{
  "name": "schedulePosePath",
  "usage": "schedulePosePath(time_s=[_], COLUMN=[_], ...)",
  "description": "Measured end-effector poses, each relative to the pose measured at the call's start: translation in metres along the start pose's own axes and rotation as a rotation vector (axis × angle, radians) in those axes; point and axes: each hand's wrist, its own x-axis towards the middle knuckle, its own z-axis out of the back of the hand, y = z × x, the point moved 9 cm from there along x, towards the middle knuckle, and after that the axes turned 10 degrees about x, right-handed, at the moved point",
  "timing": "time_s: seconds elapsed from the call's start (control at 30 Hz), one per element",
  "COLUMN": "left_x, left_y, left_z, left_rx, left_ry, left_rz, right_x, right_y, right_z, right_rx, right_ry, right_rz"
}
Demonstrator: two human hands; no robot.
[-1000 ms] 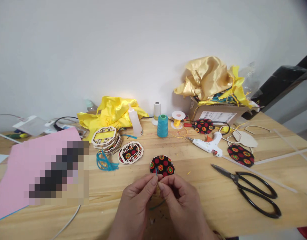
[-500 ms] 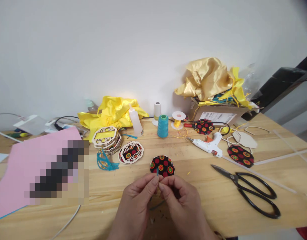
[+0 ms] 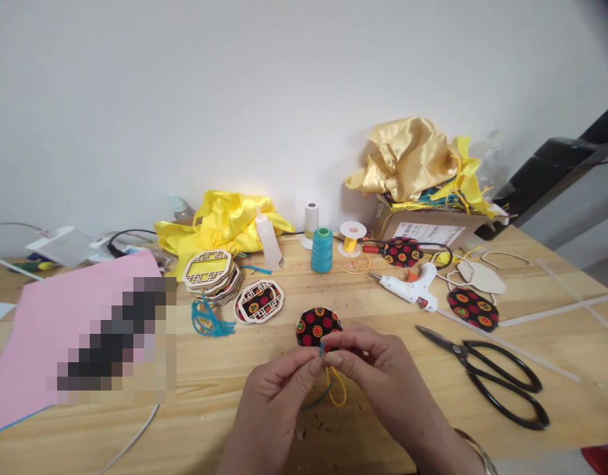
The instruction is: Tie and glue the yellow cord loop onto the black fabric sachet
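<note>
My left hand (image 3: 278,399) is closed in a pinch on a small bundle of blue thread (image 3: 322,349), whose short end sticks up between the fingertips. My right hand (image 3: 377,373) pinches at the same spot, its fingertips meeting those of the left. Below them hangs a loop of yellow cord (image 3: 339,390), along with a trailing blue strand (image 3: 317,400). Just beyond the fingers lies a round black fabric piece (image 3: 317,324) with red and yellow flowers, partly covered by the right hand. How the cord and thread join is hidden.
Black-handled scissors (image 3: 459,353) and a white glue gun (image 3: 412,289) lie at right. Behind stand a blue thread cone (image 3: 322,254) and a yellow cord spool (image 3: 352,245). Wooden lattice frames (image 3: 208,267) are stacked at left, near a blue tassel (image 3: 210,318). A box (image 3: 425,231) overflows with fabric.
My right hand has moved up and right, turning so its forearm and wristband show more. The yellow cord loop has come into view beneath the fingers. Both hands stay pinched together.
</note>
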Motion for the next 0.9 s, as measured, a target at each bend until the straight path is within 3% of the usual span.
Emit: schedulePosePath(time_s=[0.1, 0.23, 0.43, 0.57, 0.67, 0.73, 0.8, 0.9], left_x=[-0.002, -0.002, -0.002, 0.000, 0.004, 0.009, 0.010, -0.009], left_y=[-0.006, -0.012, -0.018, -0.028, -0.037, -0.043, -0.054, -0.080], left_z=[-0.005, -0.008, -0.007, -0.008, -0.005, 0.003, 0.017, 0.052], left_rx=[0.099, 0.151, 0.205, 0.281, 0.388, 0.492, 0.630, 0.813], left_ry=[0.056, 0.078, 0.057, 0.080, 0.077, 0.022, -0.117, -0.565], left_rz=[-0.025, -0.047, -0.105, -0.221, -0.352, -0.426, -0.519, -0.642], right_x=[0.000, 0.000, 0.001, 0.000, 0.000, 0.001, 0.003, 0.008], right_y=[-0.006, -0.002, 0.007, 0.010, 0.028, 0.046, 0.064, 0.078], right_z=[-0.005, -0.011, -0.002, -0.002, -0.003, 0.001, 0.007, 0.013], right_rx=[0.060, 0.167, 0.161, 0.404, 0.559, 0.580, 0.555, 0.470], right_ry=[0.056, 0.132, 0.079, 0.143, 0.215, 0.213, 0.176, 0.117], right_rz=[-0.068, -0.039, -0.010, -0.044, 0.001, 0.065, 0.140, 0.223])
